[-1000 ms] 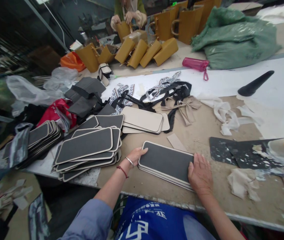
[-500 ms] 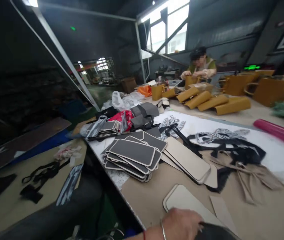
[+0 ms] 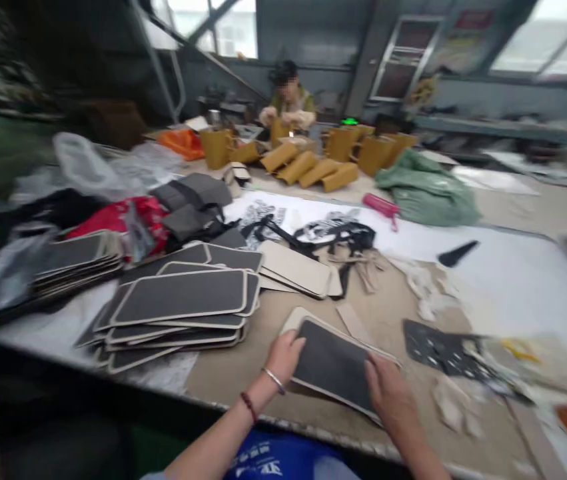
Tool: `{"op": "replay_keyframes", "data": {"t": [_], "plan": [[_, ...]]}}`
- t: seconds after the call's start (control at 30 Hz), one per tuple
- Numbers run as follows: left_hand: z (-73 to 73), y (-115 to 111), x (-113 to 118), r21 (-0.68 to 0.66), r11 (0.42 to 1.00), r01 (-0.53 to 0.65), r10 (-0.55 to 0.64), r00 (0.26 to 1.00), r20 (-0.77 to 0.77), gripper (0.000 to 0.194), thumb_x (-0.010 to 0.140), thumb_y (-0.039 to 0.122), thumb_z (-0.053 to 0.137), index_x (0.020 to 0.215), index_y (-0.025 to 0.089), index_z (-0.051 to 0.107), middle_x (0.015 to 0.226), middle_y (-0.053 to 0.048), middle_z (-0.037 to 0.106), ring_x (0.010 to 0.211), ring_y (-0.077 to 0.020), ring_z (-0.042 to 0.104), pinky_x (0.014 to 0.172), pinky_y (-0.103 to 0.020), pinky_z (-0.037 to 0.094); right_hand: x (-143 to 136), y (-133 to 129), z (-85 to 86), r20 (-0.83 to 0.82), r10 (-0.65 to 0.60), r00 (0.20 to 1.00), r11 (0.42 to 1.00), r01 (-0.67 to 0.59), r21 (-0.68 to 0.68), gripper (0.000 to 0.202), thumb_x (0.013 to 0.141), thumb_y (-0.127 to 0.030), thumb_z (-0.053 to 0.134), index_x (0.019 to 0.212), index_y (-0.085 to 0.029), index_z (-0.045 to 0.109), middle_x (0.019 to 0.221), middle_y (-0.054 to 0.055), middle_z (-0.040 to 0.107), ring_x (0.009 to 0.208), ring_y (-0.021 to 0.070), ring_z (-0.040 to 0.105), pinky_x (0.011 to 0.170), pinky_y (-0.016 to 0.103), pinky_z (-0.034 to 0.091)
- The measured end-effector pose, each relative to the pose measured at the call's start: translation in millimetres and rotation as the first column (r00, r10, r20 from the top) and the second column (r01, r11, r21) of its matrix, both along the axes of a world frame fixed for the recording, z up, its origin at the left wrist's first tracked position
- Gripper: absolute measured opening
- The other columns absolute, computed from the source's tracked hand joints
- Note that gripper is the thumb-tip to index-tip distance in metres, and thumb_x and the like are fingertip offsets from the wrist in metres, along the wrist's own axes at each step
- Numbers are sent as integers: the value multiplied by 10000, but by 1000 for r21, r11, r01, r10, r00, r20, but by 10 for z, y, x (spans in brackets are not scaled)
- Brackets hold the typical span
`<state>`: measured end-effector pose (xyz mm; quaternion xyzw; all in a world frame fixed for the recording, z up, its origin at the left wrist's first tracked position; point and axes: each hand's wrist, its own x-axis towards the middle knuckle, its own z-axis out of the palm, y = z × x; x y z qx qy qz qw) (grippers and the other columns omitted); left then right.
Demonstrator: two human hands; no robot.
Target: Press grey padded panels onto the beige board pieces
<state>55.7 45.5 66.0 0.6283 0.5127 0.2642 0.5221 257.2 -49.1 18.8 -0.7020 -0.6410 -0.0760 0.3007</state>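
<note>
A rounded rectangular panel [image 3: 333,363], dark grey on top with a beige border, is between my hands at the table's near side. My left hand [image 3: 284,357] grips its left end, thumb on the grey face; a silver bangle and a dark red bracelet circle that wrist. The opposite end is in my right hand [image 3: 390,393], whose thumb also lies on top while the other fingers are mostly hidden. Beneath the panel, a beige edge [image 3: 290,319] of another piece shows. To the left is an uneven stack of similar grey panels [image 3: 180,300].
Beige panels [image 3: 296,267] lie behind the grey stack. Dark straps and tan scraps [image 3: 366,267] spread over mid-table. A green cloth [image 3: 428,190] and a pink pouch [image 3: 382,205] lie farther back. Across the table a person [image 3: 288,107] handles mustard-coloured bags [image 3: 318,170].
My view has swung right. Earlier one hand showed at the bottom edge, by a beige panel and a dark piece; now both hands grip a grey-faced panel.
</note>
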Motion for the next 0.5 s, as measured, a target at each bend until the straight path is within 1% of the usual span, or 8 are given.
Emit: {"op": "replay_keyframes", "data": {"t": [0.03,0.1,0.17,0.23,0.27,0.33,0.4,0.5], "plan": [[-90,52,-21,-106,991,-86,90,995,36,196,749,259,491,826,137,623,831,-71,686,793,-205,610,750,-305,477,-119,-68,23,22,-14,1000,999,15,-34,344,907,-348,367,1143,-155,527,1069,110,598,995,212,556,867,391,484],[-253,149,-69,-189,981,-47,58,997,52,172,729,232,492,804,134,611,796,-66,692,766,-208,625,726,-299,489,-437,-42,-1,50,13,999,994,-8,-108,412,900,-314,348,1241,-108,453,1199,146,538,1135,233,478,936,399,447],[-386,207,-121,-234,972,-2,16,998,60,157,734,217,481,797,136,600,747,-55,694,723,-203,638,696,-294,502,-738,76,-99,61,78,995,983,-66,-173,482,885,-291,365,1317,-76,357,1321,148,435,1245,234,362,993,403,400],[-495,215,-165,-271,962,5,10,999,52,142,746,204,476,797,138,591,704,-44,692,679,-199,645,663,-290,514,-891,144,-225,68,143,987,967,-124,-222,528,871,-290,393,1348,-82,305,1373,127,373,1290,225,287,1023,404,366],[-544,203,-179,-286,958,0,14,999,46,136,753,196,475,802,139,589,696,-42,692,670,-197,647,654,-288,517,-887,141,-286,67,145,987,963,-125,-240,541,868,-292,401,1358,-92,288,1386,117,355,1302,220,261,1035,406,350],[-625,165,-187,-303,953,-13,24,999,35,129,771,180,474,822,136,584,707,-46,696,690,-195,654,659,-283,523,-710,69,-393,62,70,996,963,-51,-264,540,877,-302,387,1368,-105,273,1396,111,338,1314,211,230,1053,417,319],[-668,130,-175,-318,948,-25,43,998,52,129,789,158,473,852,136,583,734,-44,700,753,-187,658,702,-271,521,-375,-55,-466,69,-67,995,956,84,-281,519,894,-322,346,1355,-88,299,1387,128,348,1310,224,239,1056,438,304],[-613,112,-138,-412,909,-58,121,984,129,128,803,127,477,865,139,588,716,-33,698,772,-176,661,725,-265,520,117,-278,-480,98,-272,957,930,287,-230,514,908,-349,273,1278,-15,399,1308,201,433,1254,285,343,1005,491,350]]}}
